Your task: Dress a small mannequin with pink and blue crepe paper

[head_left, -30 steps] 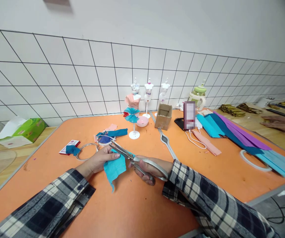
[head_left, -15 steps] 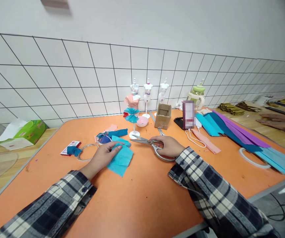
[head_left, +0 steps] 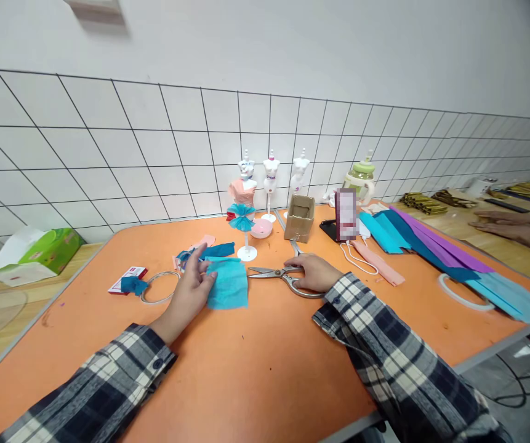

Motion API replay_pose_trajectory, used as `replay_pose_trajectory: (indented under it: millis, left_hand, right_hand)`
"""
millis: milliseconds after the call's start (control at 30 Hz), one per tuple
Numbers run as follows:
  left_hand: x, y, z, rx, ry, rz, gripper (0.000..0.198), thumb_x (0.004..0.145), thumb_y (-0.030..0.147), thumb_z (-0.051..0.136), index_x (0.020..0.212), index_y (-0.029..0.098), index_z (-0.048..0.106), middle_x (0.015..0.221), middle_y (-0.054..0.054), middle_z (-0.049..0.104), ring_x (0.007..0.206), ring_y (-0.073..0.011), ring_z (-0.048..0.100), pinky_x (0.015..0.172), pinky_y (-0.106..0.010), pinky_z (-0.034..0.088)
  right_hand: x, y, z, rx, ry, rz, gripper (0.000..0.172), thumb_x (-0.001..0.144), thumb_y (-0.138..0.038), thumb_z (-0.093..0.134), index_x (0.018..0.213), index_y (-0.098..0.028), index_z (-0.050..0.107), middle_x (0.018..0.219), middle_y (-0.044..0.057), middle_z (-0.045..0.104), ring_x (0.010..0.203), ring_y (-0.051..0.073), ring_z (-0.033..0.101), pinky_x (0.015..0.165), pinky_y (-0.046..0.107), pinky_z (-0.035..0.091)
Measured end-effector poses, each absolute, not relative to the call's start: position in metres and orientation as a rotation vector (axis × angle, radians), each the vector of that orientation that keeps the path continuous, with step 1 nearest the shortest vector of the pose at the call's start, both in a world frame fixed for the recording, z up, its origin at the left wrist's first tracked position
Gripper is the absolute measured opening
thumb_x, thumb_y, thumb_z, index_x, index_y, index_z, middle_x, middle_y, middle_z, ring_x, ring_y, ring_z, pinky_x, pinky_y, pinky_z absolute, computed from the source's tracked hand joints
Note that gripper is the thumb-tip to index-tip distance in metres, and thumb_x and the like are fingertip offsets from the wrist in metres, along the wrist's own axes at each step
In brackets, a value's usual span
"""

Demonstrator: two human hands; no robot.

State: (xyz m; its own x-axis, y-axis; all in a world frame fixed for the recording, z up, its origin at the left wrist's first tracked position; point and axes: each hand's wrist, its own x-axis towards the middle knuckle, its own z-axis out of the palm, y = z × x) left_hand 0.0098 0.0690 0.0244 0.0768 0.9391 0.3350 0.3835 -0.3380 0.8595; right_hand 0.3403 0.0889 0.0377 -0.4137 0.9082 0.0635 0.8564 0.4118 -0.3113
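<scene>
My left hand (head_left: 191, 296) has its index finger raised, with the thumb and another finger at the left edge of a turquoise piece of crepe paper (head_left: 228, 284). In my right hand (head_left: 316, 272) is a pair of metal scissors (head_left: 287, 275), the fingers in its handles. Its blades are slightly apart, pointing left just short of the paper. Beyond the paper stands a small dress form (head_left: 245, 184) wearing peach paper and a turquoise ruffle (head_left: 241, 216). Blue scraps (head_left: 218, 250) lie beside its base.
Two white dress forms (head_left: 271, 175) (head_left: 300, 169), a pink bowl (head_left: 261, 229), a cardboard box (head_left: 299, 226) and a propped phone (head_left: 346, 215) stand behind. Coloured paper strips (head_left: 431, 246) lie right; a ring (head_left: 160, 288) lies left. Another person's hands (head_left: 518, 227) rest on the far-right table.
The turquoise paper has turned straighter and its lower edge has risen. My left index finger has lifted. The scissor blades have parted slightly. The whole view has shifted a little.
</scene>
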Motion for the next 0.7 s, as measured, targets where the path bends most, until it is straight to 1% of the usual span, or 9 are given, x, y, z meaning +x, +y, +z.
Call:
replay_pose_trajectory:
  millis: [67, 133, 233, 333, 433, 500, 567, 633, 700]
  left_hand:
    - [0.007, 0.069, 0.025, 1.929, 1.380, 1.340, 0.068, 0.091, 0.034, 0.051, 0.152, 0.024, 0.022, 0.117, -0.010, 0.060, 0.084, -0.0176, 0.062, 0.070, -0.030, 0.052]
    - [0.003, 0.070, 0.025, 2.164, 1.440, 1.254, 0.064, 0.091, 0.029, 0.048, 0.151, 0.023, 0.026, 0.127, -0.012, 0.058, 0.100, -0.0230, 0.062, 0.083, -0.038, 0.053]
    - [0.000, 0.074, 0.022, 2.529, 1.591, 0.970, 0.066, 0.086, 0.021, 0.051, 0.149, 0.020, 0.033, 0.129, -0.015, 0.056, 0.119, -0.0319, 0.053, 0.100, -0.051, 0.043]
    - [-0.002, 0.076, 0.024, 2.607, 1.874, 0.948, 0.074, 0.082, 0.021, 0.055, 0.151, 0.017, 0.029, 0.139, -0.019, 0.049, 0.127, -0.0385, 0.044, 0.106, -0.059, 0.033]
    - [-0.010, 0.071, 0.035, 2.601, 1.834, 1.099, 0.061, 0.085, 0.031, 0.055, 0.142, 0.016, 0.040, 0.132, -0.018, 0.055, 0.119, -0.0354, 0.052, 0.099, -0.052, 0.041]
    - [-0.024, 0.065, 0.044, 2.617, 1.625, 1.115, 0.042, 0.087, 0.035, 0.054, 0.125, 0.018, 0.052, 0.114, -0.012, 0.065, 0.102, -0.0283, 0.060, 0.090, -0.042, 0.047]
    - [-0.042, 0.061, 0.051, 2.760, 1.406, 0.896, 0.022, 0.085, 0.032, 0.054, 0.104, 0.022, 0.062, 0.099, -0.007, 0.069, 0.091, -0.0247, 0.062, 0.086, -0.037, 0.047]
    - [-0.061, 0.060, 0.056, 2.917, 1.119, 0.669, 0.019, 0.083, 0.029, 0.054, 0.097, 0.023, 0.065, 0.099, -0.005, 0.070, 0.092, -0.0240, 0.062, 0.088, -0.037, 0.044]
    - [-0.075, 0.062, 0.058, 2.938, 1.160, 0.529, 0.016, 0.083, 0.033, 0.055, 0.091, 0.024, 0.064, 0.096, -0.004, 0.070, 0.090, -0.0240, 0.060, 0.084, -0.035, 0.043]
  right_hand:
    - [0.340, 0.090, 0.036, -1.541, -2.443, 0.355, 0.057, 0.072, -0.031, 0.072, 0.128, -0.020, 0.063, 0.123, 0.009, 0.067, 0.113, 0.027, 0.060, 0.097, 0.036, 0.044]
    - [0.339, 0.089, 0.036, -1.585, -2.411, 0.321, 0.057, 0.073, -0.031, 0.071, 0.128, -0.021, 0.063, 0.123, 0.008, 0.067, 0.113, 0.028, 0.059, 0.097, 0.037, 0.044]
    - [0.338, 0.089, 0.034, -1.634, -2.368, 0.234, 0.048, 0.076, -0.028, 0.069, 0.124, -0.026, 0.066, 0.122, 0.006, 0.068, 0.113, 0.028, 0.059, 0.095, 0.039, 0.045]
    - [0.338, 0.092, 0.029, -1.538, -2.368, 0.174, 0.040, 0.081, -0.018, 0.063, 0.120, -0.027, 0.068, 0.124, 0.003, 0.068, 0.117, 0.025, 0.058, 0.099, 0.038, 0.043]
    - [0.337, 0.095, 0.024, -1.461, -2.371, 0.163, 0.042, 0.082, -0.010, 0.058, 0.120, -0.026, 0.068, 0.126, 0.004, 0.066, 0.121, 0.023, 0.055, 0.104, 0.037, 0.041]
    - [0.335, 0.095, 0.023, -1.446, -2.343, 0.121, 0.041, 0.083, -0.007, 0.055, 0.116, -0.024, 0.070, 0.128, 0.006, 0.065, 0.122, 0.023, 0.054, 0.105, 0.039, 0.041]
    - [0.332, 0.094, 0.026, -1.418, -2.295, 0.059, 0.036, 0.083, -0.006, 0.054, 0.109, -0.023, 0.073, 0.127, 0.007, 0.065, 0.120, 0.024, 0.054, 0.104, 0.041, 0.041]
    - [0.328, 0.092, 0.030, -1.328, -2.277, 0.044, 0.031, 0.085, -0.008, 0.053, 0.103, -0.021, 0.074, 0.121, 0.008, 0.067, 0.114, 0.023, 0.057, 0.102, 0.042, 0.042]
    - [0.322, 0.088, 0.034, -1.211, -2.294, 0.088, 0.029, 0.087, -0.009, 0.051, 0.102, -0.019, 0.073, 0.114, 0.008, 0.070, 0.109, 0.022, 0.059, 0.101, 0.040, 0.043]
